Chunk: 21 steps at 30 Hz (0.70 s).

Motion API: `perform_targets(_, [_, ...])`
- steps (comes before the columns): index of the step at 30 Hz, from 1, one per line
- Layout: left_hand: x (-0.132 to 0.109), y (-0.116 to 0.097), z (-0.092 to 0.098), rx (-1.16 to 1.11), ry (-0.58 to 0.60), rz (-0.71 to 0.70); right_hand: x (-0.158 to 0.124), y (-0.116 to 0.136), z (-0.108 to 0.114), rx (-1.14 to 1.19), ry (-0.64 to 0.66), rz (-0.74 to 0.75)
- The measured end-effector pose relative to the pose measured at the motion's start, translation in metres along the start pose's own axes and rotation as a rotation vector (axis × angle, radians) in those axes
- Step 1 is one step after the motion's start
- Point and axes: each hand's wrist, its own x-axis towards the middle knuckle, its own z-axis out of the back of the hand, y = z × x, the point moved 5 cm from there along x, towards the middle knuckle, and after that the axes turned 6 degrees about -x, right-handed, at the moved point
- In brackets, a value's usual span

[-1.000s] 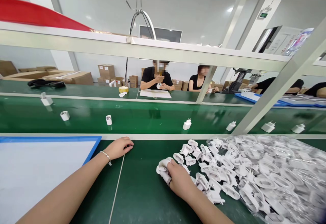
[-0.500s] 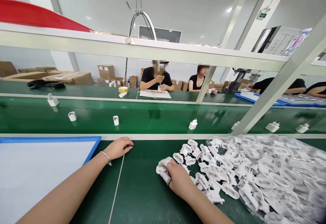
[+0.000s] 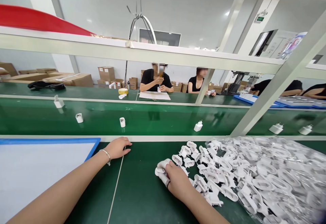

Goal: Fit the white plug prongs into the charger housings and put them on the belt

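Observation:
My right hand (image 3: 175, 178), with white covers on its fingertips, pinches a white plastic plug cover (image 3: 159, 171) just above the green table. To its right lies a loose heap of like white plug covers (image 3: 211, 169), oval-rimmed, some with pins. My left hand (image 3: 117, 147) rests at the table's far edge by the conveyor, fingers loosely bent and thumb apart, with nothing seen in it. Beyond, white charger bodies stand spaced out on the green conveyor belt (image 3: 158, 124). The nearest to my left hand is an upright charger body (image 3: 122, 122) with an open top.
A blue-edged white board (image 3: 38, 176) lies at left. A clear plastic bag (image 3: 285, 169) full of covers spreads at right. A slanted metal post (image 3: 270, 85) and a rail (image 3: 152, 52) cross in front. Several people sit across the belt, one a person in black (image 3: 156, 79).
The charger bodies on the belt have shifted to the right; one is now hidden behind the slanted post. Both my hands stay almost in place.

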Motion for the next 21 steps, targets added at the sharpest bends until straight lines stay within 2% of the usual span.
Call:
perform_targets(5, [0.042, 0.012, 0.007, 0.063, 0.073, 0.009, 0.001, 0.001, 0.002, 0.017, -0.043, 0.023])
perform_targets(8, [0.072, 0.021, 0.015, 0.125, 0.0, 0.055, 0.001, 0.0, 0.0, 0.012, -0.031, 0.009])
perform_targets(11, [0.091, 0.032, 0.023, 0.189, -0.087, 0.131, 0.0, 0.001, -0.001, 0.011, -0.009, 0.012])
perform_targets(16, [0.102, 0.046, 0.026, 0.2, -0.098, 0.22, 0.002, 0.002, 0.0, -0.014, 0.034, -0.011])
perform_targets(21, [0.098, 0.034, 0.016, 0.132, -0.053, 0.156, 0.003, 0.006, 0.002, -0.031, 0.049, -0.004])
